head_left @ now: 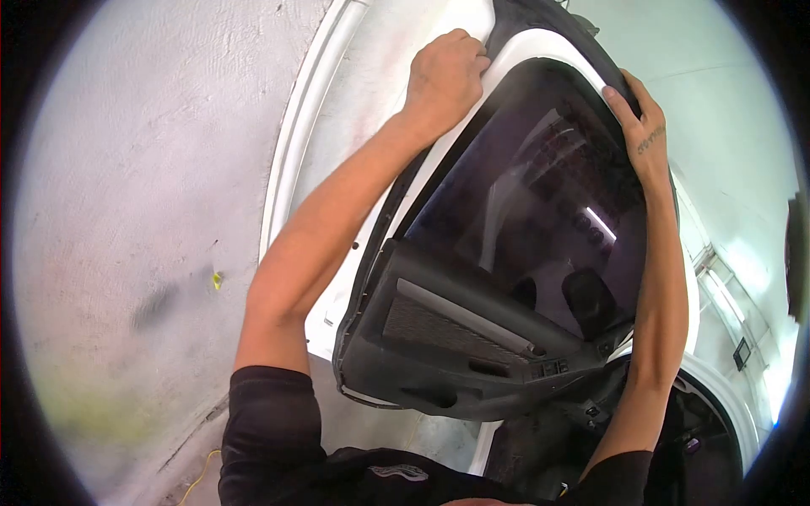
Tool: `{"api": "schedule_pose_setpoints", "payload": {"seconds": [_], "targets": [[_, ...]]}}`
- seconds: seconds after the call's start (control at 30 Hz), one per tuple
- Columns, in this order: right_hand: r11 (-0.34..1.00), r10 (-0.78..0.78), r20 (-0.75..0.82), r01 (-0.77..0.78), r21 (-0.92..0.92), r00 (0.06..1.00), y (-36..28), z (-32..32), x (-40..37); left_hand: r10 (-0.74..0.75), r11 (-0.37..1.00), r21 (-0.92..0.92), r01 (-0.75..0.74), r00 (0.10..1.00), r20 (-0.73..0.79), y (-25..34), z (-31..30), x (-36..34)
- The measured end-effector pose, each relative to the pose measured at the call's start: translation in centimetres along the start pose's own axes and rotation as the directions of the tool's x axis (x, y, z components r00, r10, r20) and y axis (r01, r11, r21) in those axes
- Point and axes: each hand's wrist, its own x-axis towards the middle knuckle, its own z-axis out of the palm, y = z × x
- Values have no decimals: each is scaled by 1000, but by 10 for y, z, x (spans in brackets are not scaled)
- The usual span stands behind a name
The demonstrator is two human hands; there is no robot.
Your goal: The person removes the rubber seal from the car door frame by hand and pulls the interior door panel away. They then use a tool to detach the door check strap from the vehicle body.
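Observation:
A car door with a white window frame (540, 40) and a black inner panel (456, 337) stands in front of me. Its dark window (540, 185) reflects a light. At the upper left of the frame, my left hand (447, 78) is closed at the dark seal along the edge; its fingertips are partly hidden. My right hand (639, 118) grips the upper right of the frame, with the thumb on the inner side and the fingers over the black outer edge.
A rough pale wall (169, 126) fills the left side. White car bodywork (308, 110) runs behind the door. The dark car interior (692, 430) shows at the lower right. A yellow cord (201, 479) lies at the lower left.

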Motion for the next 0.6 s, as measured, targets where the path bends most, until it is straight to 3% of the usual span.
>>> {"api": "schedule_pose_setpoints", "payload": {"seconds": [0.1, 0.17, 0.2, 0.27, 0.3, 0.47, 0.53, 0.6], "targets": [[999, -37, 16, 36, 4, 999, 2, -3, 2, 54, 993, -105, -50, 998, 37, -3, -18, -12], [999, -34, 4, 34, -17, 999, 8, 0, 4, -92, 985, -130, 109, 988, 126, -1, -31, -38], [999, -32, 15, 32, -16, 999, 6, 2, 2, -102, 985, -129, 119, 986, 128, -3, -35, -51], [1000, 21, 37, -21, -11, 999, 3, 0, -1, -420, 845, -243, 476, 873, 249, -3, -39, -72], [1000, 18, 41, -17, -15, 999, 3, -1, 0, -473, 802, -257, 540, 835, 280, -2, -42, -80], [999, -12, 6, 12, -49, 1000, 3, 7, -1, -492, 791, -276, 546, 836, 243, -12, -36, -93], [999, 11, 24, -10, -39, 1000, 2, 9, -2, -383, 904, -145, 402, 913, 142, -22, -33, -91], [999, 36, 40, -35, -30, 999, 2, 5, -3, -379, 907, -143, 396, 916, 133, -21, -30, -88]]}}
